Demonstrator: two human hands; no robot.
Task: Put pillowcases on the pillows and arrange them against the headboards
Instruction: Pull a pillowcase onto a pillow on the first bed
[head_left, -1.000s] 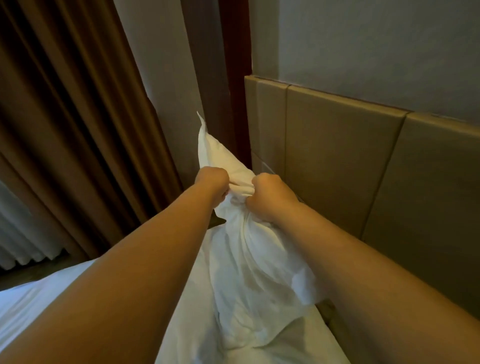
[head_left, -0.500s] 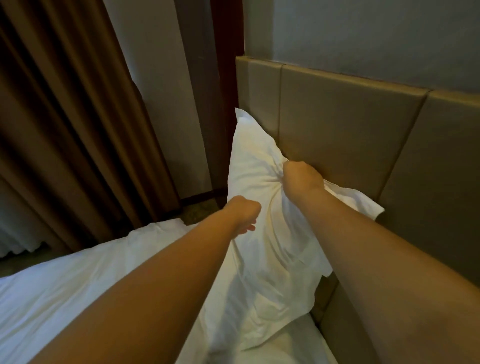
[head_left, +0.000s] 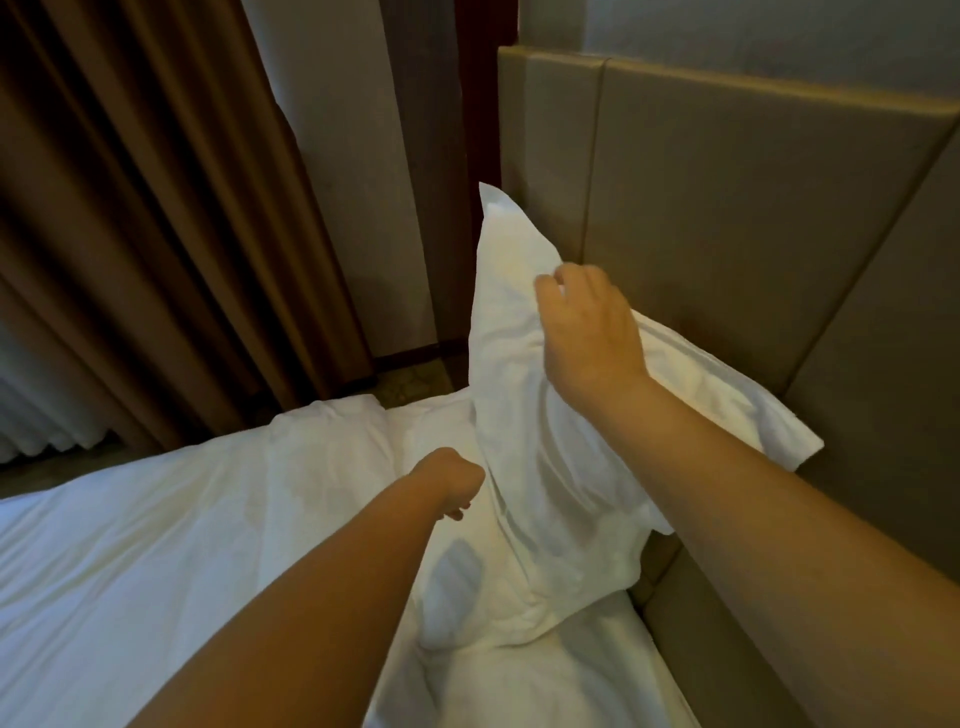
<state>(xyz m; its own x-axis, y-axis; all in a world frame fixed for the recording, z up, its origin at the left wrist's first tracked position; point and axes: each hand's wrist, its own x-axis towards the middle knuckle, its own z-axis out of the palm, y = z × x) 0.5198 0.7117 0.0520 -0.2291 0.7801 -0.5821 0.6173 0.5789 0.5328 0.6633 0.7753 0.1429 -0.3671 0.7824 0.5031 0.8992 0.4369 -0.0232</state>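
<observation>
A white pillow in its pillowcase (head_left: 540, 467) stands on end on the white bed sheet (head_left: 182, 545), its back leaning against the padded tan headboard (head_left: 727, 218) near that headboard's left edge. One pointed corner of the pillow sticks up in front of the headboard's narrow end panel, and a loose flap of the case trails along the headboard's face to the right. The right hand (head_left: 587, 332) lies over the pillow's upper edge on the headboard side, palm down, fingers loosely spread and curled over the fabric rather than pinching it. The left hand (head_left: 452, 478) sits on the side of the pillow away from the headboard, low down, curled into a loose fist right at the pillow's front face; whether it holds any cloth cannot be told. Further from the headboard, past the bed's edge, brown curtains (head_left: 145, 208) hang down to the floor
</observation>
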